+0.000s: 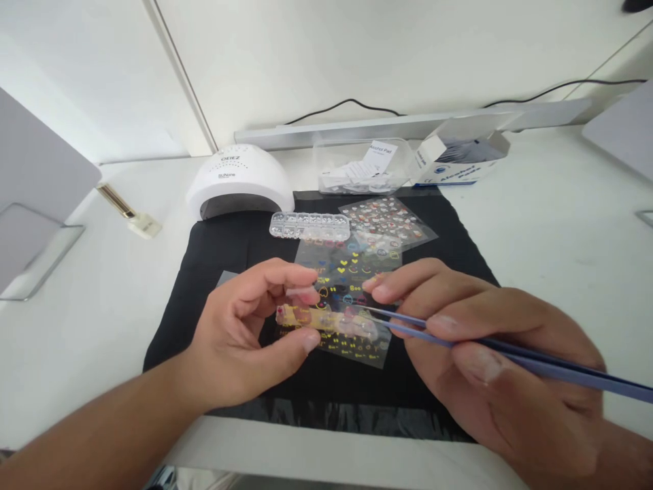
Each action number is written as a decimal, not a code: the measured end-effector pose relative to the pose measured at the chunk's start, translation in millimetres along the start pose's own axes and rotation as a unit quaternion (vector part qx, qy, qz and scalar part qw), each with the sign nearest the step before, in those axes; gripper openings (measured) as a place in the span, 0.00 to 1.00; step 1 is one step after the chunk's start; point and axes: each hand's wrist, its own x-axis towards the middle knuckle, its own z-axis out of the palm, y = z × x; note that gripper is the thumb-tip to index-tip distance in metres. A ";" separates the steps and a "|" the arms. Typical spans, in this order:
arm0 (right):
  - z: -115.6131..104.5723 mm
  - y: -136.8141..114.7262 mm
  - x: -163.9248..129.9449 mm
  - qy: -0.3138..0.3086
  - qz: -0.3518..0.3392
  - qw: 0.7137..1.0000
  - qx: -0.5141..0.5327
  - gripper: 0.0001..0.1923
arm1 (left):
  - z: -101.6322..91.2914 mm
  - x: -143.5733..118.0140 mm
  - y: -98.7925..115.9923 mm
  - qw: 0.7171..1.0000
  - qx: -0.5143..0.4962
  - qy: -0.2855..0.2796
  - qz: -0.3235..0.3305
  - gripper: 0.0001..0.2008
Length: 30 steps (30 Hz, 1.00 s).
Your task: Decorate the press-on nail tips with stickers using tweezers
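Your left hand (239, 340) pinches a strip of nail tips (326, 321) above the black mat (214, 258) on the table (561, 218); your right hand (490, 354) grips blue tweezers (459, 340), points touching the strip

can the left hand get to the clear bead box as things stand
Probably yes: the bead box lies just beyond the left hand with nothing between, but that hand is holding a nail strip.

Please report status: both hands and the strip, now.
Left hand holds nail strip between fingers and thumb. Right hand grips blue tweezers, tips at the strip. Sticker sheet lies underneath on black mat. Nothing in the way.
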 end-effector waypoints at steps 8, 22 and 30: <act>-1.1 -1.9 -0.6 -0.032 -0.010 0.999 -0.007 0.08 | -1.3 -2.6 -3.4 1.000 -0.020 -0.014 0.000 0.29; -0.5 -1.6 -1.7 -0.027 0.007 0.999 -0.020 0.10 | -2.4 -0.5 -1.2 0.999 0.009 -0.029 0.033 0.25; -0.5 -1.3 -2.7 -0.018 0.009 1.000 -0.015 0.09 | -3.5 1.5 -3.1 0.997 0.040 -0.045 0.046 0.19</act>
